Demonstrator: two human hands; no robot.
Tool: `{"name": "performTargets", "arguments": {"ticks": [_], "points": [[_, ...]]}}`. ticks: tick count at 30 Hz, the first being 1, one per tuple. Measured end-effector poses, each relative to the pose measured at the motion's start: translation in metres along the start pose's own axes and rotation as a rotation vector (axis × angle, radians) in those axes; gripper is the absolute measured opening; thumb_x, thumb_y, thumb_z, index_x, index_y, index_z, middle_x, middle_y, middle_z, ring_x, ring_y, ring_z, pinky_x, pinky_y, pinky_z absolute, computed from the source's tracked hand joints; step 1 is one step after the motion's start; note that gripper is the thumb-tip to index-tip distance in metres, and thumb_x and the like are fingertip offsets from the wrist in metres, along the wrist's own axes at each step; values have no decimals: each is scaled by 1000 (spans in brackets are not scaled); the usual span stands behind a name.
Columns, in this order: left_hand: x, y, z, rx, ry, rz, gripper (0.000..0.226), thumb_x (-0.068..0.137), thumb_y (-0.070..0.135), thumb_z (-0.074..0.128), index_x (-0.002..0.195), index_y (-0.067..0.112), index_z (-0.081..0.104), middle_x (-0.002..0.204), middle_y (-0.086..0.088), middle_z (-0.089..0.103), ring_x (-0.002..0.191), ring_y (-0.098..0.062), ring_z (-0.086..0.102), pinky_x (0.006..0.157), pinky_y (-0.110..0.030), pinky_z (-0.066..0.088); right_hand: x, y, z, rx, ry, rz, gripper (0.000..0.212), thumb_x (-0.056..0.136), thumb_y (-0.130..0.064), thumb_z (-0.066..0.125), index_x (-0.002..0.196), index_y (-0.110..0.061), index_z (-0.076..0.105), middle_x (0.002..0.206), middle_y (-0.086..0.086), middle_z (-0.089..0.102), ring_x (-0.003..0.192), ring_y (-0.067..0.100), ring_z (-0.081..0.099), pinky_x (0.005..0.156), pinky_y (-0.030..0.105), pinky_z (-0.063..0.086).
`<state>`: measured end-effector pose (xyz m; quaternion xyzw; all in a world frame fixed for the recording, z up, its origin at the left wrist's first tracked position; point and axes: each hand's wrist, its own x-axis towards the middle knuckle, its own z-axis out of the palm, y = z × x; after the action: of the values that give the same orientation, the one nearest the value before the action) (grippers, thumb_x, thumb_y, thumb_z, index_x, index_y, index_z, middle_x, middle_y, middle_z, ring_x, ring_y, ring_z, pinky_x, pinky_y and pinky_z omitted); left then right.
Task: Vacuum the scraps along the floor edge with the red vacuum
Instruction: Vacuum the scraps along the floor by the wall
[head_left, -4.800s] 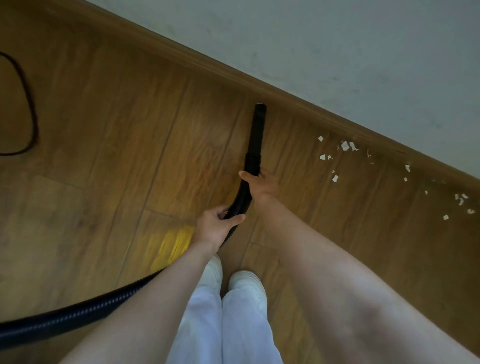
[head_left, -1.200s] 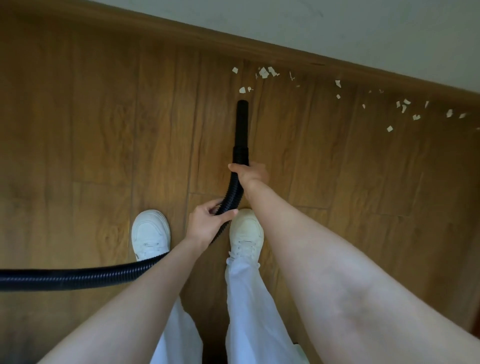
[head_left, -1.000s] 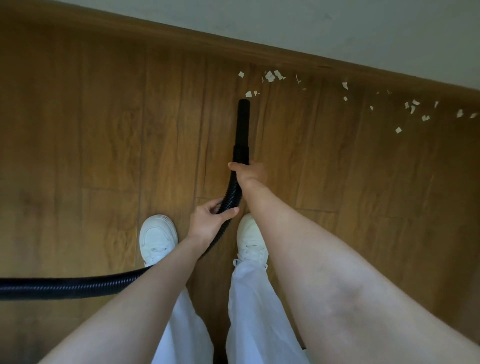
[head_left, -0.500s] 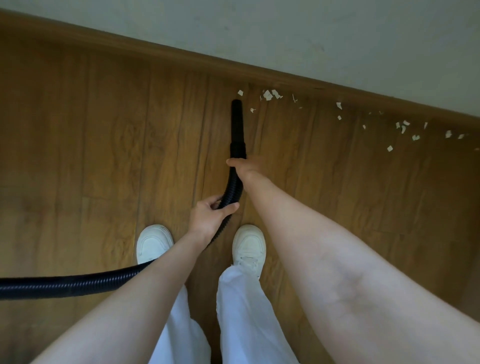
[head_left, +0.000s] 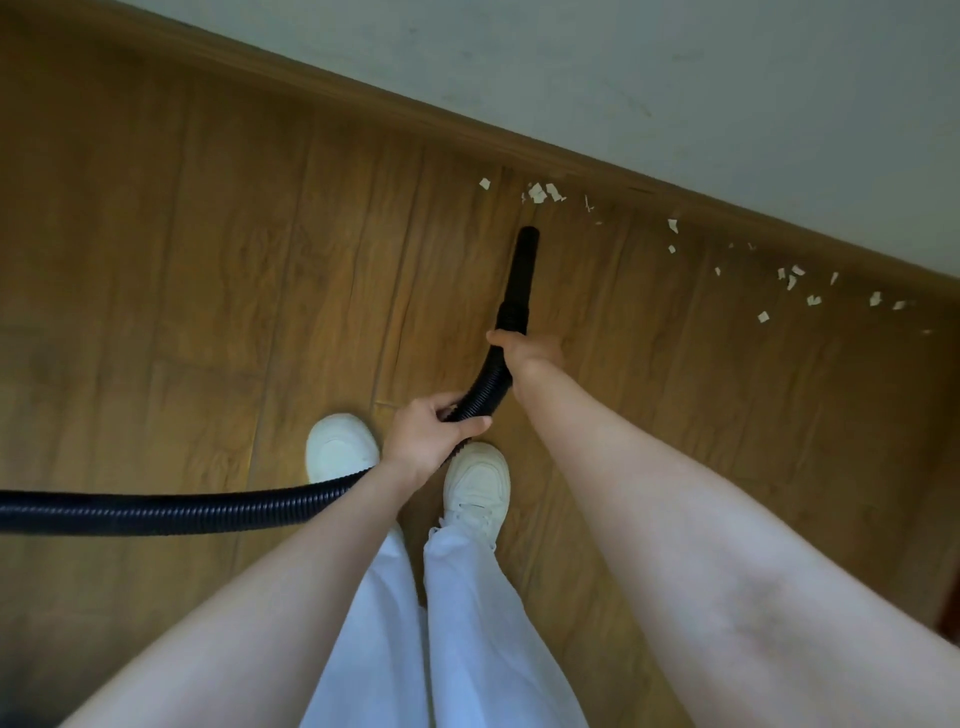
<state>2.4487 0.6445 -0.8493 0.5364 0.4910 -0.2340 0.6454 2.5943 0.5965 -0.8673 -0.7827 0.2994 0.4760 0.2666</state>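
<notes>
A black ribbed vacuum hose (head_left: 171, 512) runs in from the left edge and ends in a smooth black nozzle (head_left: 523, 270). My right hand (head_left: 532, 351) grips the hose just behind the nozzle. My left hand (head_left: 431, 431) holds the hose a little further back. The nozzle tip points at a small cluster of white paper scraps (head_left: 540, 192) by the skirting, a short gap away. More scraps (head_left: 792, 278) trail to the right along the floor edge. The red vacuum body is out of view.
The wooden skirting board (head_left: 597, 166) runs diagonally below a pale wall (head_left: 675, 62). My two white shoes (head_left: 478, 483) and white trousers stand on the wood-plank floor (head_left: 182, 260) just behind the hose.
The view has swung so the wall now slants down to the right. The nozzle sits slightly back from the scrap cluster, and the two scraps that lay nearest its tip are gone.
</notes>
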Motion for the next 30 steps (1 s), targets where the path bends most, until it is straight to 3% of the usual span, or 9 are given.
{"name": "performTargets", "arguments": {"ticks": [3,7,9,12,15,20,23,26,30], "points": [[-1,-1,-8,-41,48,-11,39,74,33,81,111,28,68,91,13,70,83,-9,67,77,-28,55,-7,-10,15,-4,-47,-9,47,82,-32,72,118,-5,58,105,11,64,90,25,62,78,33,55],[6,7,-24,-119,106,4,31,77,25,79,105,28,65,84,11,69,73,-7,65,60,-15,50,-11,-33,39,-43,-96,-122,44,83,-30,72,118,-7,60,102,8,64,82,22,59,75,32,54],[13,11,-30,-151,118,8,31,77,23,79,104,28,64,84,10,68,73,-8,64,59,-16,48,-9,-44,46,-62,-99,-181,43,82,-30,72,117,-9,61,106,8,66,85,23,62,75,33,55],[24,18,-31,-156,99,10,31,78,23,78,102,31,60,85,9,66,74,-9,63,61,-19,47,-2,-51,49,-50,-102,-212,45,81,-30,74,120,-11,61,110,9,66,89,23,63,80,36,55],[34,20,-23,-106,59,11,35,77,24,79,108,26,64,84,11,66,76,-10,64,72,-27,53,13,-45,37,8,-86,-192,49,83,-28,73,126,-11,58,114,10,64,86,21,59,76,31,51],[45,13,-5,10,-30,0,49,71,39,82,116,27,66,99,6,70,86,-13,68,79,-34,57,32,-28,10,-1,19,-88,53,84,-32,72,129,-10,55,118,12,63,94,25,61,81,34,54],[43,14,-7,14,-21,-11,47,71,38,82,114,28,66,96,9,69,86,-13,68,82,-37,57,32,-25,9,16,13,-97,51,84,-32,71,127,-9,56,116,11,63,89,22,59,76,31,53],[34,16,-16,-47,2,-30,42,74,31,81,112,26,66,92,7,70,84,-15,68,78,-34,57,24,-33,22,6,-44,-109,49,84,-31,71,125,-8,57,113,11,63,85,20,57,74,28,50],[21,15,-27,-149,51,-35,36,77,23,79,108,30,63,85,9,70,70,-6,65,59,-15,50,9,-44,43,-34,-110,-103,48,81,-30,73,121,-7,58,104,11,63,85,23,61,75,33,55]]}}
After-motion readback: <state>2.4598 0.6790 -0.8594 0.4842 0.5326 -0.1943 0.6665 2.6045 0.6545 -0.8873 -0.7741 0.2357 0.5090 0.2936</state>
